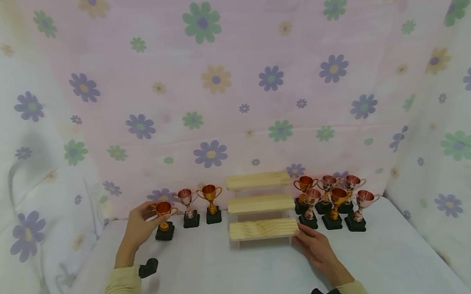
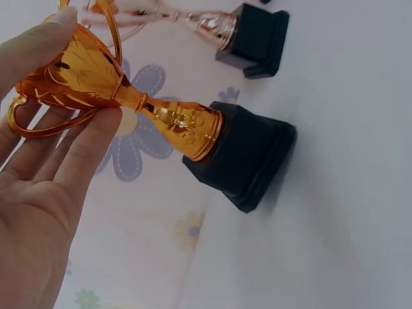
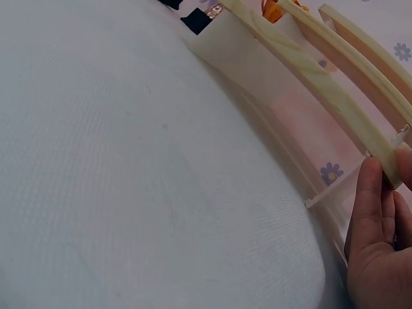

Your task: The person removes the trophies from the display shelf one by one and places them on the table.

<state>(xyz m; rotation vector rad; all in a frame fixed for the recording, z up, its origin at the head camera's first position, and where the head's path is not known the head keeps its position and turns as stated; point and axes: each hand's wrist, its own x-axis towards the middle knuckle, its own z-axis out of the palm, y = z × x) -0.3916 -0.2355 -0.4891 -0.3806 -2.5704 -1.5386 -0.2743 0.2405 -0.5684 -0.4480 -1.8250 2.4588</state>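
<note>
My left hand (image 1: 140,229) holds a gold trophy cup (image 2: 170,125) by its bowl, with the thumb on one side and fingers on the other. The cup stands upright on a black base; whether that base touches the table I cannot tell. Just right of it are a rose-coloured trophy cup (image 1: 186,202) and another gold trophy cup (image 1: 210,198). In the middle stands a three-step wooden display stand (image 1: 264,229) with pale, see-through supports. My right hand (image 1: 318,251) pinches the right end of its lowest step (image 3: 341,109), and part of that hand is cut off in the right wrist view.
Right of the stand, several gold and rose-coloured trophy cups (image 1: 339,198) stand close together on black bases. A white cloth (image 1: 216,285) covers the table. Flower-patterned fabric (image 1: 238,93) hangs behind and at both sides.
</note>
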